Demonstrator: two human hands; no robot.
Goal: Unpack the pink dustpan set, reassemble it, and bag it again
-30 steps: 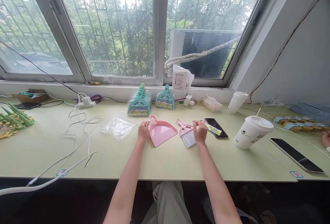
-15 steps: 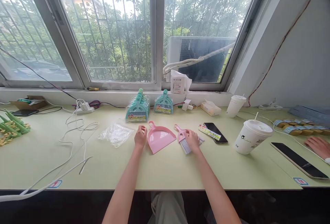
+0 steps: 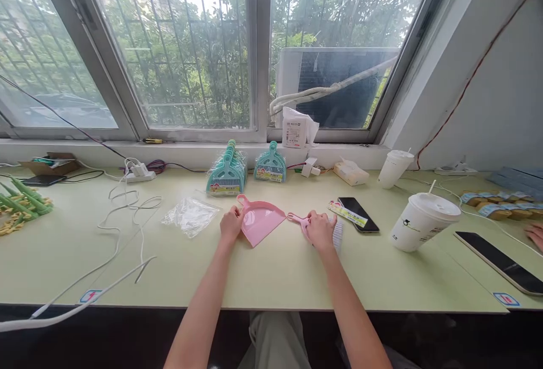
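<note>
Dustpan [image 3: 261,222] pink, mid-table [image 3: 271,278] – gripped at its left edge by left hand [image 3: 231,225], just beside a clear bag [image 3: 190,215]. Brush [image 3: 316,227] just right of it, pinned under right hand [image 3: 321,231], fingers curled round – phone [image 3: 358,214] near

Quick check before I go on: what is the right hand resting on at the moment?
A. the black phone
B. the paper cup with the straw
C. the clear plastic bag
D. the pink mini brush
D: the right hand lies over the pink mini brush, whose handle points toward the pink dustpan that the left hand touches.
</note>
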